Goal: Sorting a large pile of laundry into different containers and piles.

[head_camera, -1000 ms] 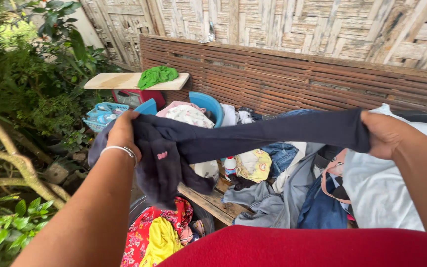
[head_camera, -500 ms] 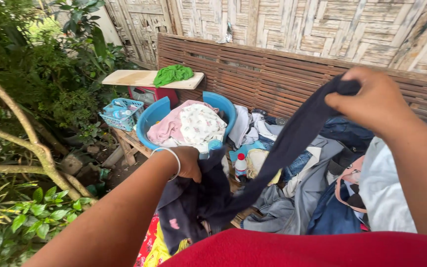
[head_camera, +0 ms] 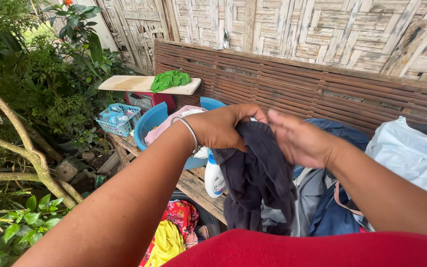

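Head view, single entry: your left hand (head_camera: 221,129), a thin silver bangle (head_camera: 190,132) at its wrist, is clenched on the upper edge of a dark navy cloth garment (head_camera: 259,183); your right hand (head_camera: 300,141) lies flat against the garment's other side, fingers loosely spread, pressing rather than gripping. Garment location: in the air between your two hands, in front of your red-clad chest, above a weathered wooden bench (head_camera: 201,190). Orientation: bunched and doubled, long axis near vertical, gathered end up at your hands, loose end hanging down toward the bench. Step in hand, as a judgement: folding or gathering the garment, with the halves brought together. Next move calls for a firm hold by your right hand on the free layer, so the hanging part doesn't slip. Surroundings: a white plastic detergent bottle (head_camera: 215,179) upright just left of the garment; a round blue plastic basin (head_camera: 149,126) with pale clothes behind your left wrist; a small light-blue lattice basket (head_camera: 117,120) farther left; a green cloth (head_camera: 170,79) on a pale wooden board (head_camera: 124,84); a white cloth bundle (head_camera: 411,153) to your right; red floral and yellow fabrics (head_camera: 174,230) below the bench.
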